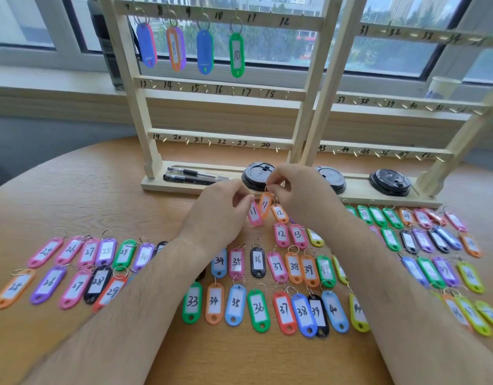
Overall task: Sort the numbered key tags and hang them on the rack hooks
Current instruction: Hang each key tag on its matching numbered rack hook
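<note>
Left hand (223, 209) pinches the pink 11 tag (255, 213); right hand (292, 190) pinches the orange 11 tag (265, 204) by its ring. Best lift both together to hook 11 (269, 16), far up on the left rack (225, 93), rings held open-side forward.

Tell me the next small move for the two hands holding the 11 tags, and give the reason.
Probably lift the pair to the hook marked 11 on the top rail. The left hand pinches the pink 11 tag and the right hand holds the orange 11 tag by its ring. Hooks 7 to 10 already carry tags, ending with the green 10 tag, while hook 11 looks bare.
</note>
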